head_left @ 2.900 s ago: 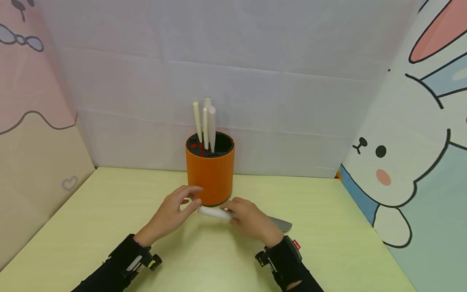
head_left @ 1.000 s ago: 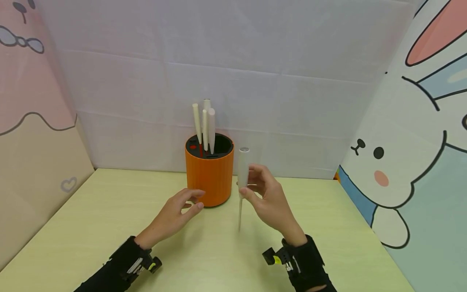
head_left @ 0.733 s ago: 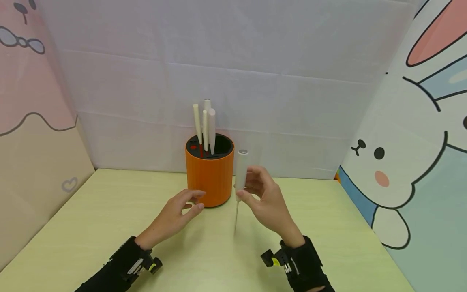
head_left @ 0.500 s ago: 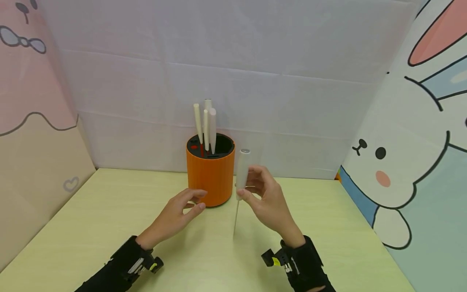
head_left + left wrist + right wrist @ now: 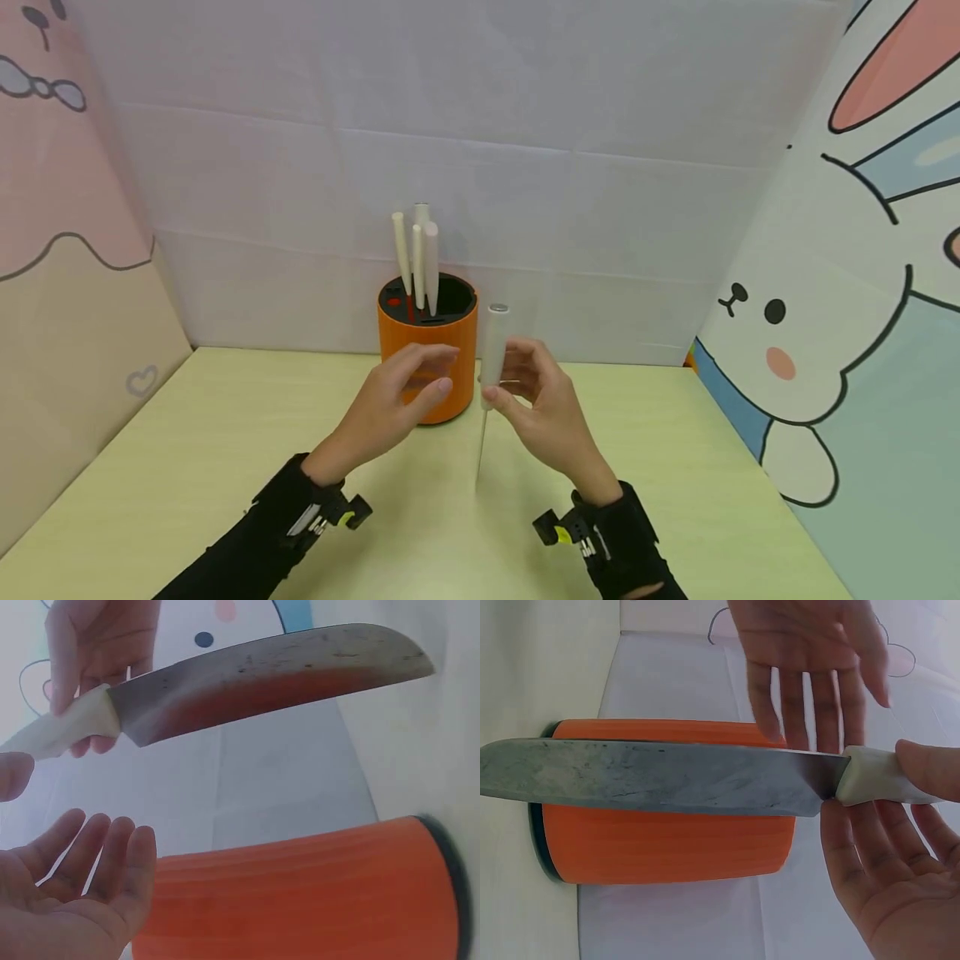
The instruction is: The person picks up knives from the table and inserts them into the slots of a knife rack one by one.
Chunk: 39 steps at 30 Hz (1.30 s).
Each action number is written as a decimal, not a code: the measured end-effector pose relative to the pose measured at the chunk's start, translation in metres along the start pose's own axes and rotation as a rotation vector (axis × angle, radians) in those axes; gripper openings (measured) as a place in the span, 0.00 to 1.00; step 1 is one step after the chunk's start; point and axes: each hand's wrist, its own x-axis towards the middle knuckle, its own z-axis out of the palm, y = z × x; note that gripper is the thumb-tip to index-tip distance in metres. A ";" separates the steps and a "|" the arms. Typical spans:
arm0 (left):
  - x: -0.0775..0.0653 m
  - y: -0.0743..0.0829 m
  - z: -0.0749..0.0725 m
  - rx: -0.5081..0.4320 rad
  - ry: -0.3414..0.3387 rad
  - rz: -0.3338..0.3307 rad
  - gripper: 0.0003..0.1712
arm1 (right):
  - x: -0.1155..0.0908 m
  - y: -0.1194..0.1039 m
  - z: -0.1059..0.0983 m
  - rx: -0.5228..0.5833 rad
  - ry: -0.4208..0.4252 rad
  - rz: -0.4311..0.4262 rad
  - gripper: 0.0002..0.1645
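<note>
My right hand holds a kitchen knife by the lower part of its white handle, between thumb and fingers. The knife stands upright, handle on top, blade pointing down towards the table and seen edge-on from the head. In the right wrist view its broad, stained blade shows in full. My left hand is empty, fingers relaxed and apart, left of the knife and in front of the orange knife holder. The left wrist view shows its fingers a little way from the white handle.
Several white-handled tools stand in the black slotted top of the holder. It sits at the back of the pale yellow table, against a white cloth wall. Printed cartoon panels border both sides.
Earlier the knife lay tilted low, handle pointing left; my right hand has since raised it upright. Over the last half second my left hand has moved up and right towards it.
</note>
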 end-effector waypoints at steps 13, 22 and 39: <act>0.051 0.037 0.005 -0.100 0.057 0.079 0.23 | 0.000 0.001 0.003 0.009 0.004 -0.029 0.31; 0.060 0.048 0.011 -0.104 0.061 0.076 0.20 | 0.001 0.001 0.002 0.023 0.013 -0.051 0.30; 0.061 0.050 0.016 -0.091 0.078 0.073 0.18 | 0.002 0.001 0.003 0.033 0.023 -0.054 0.29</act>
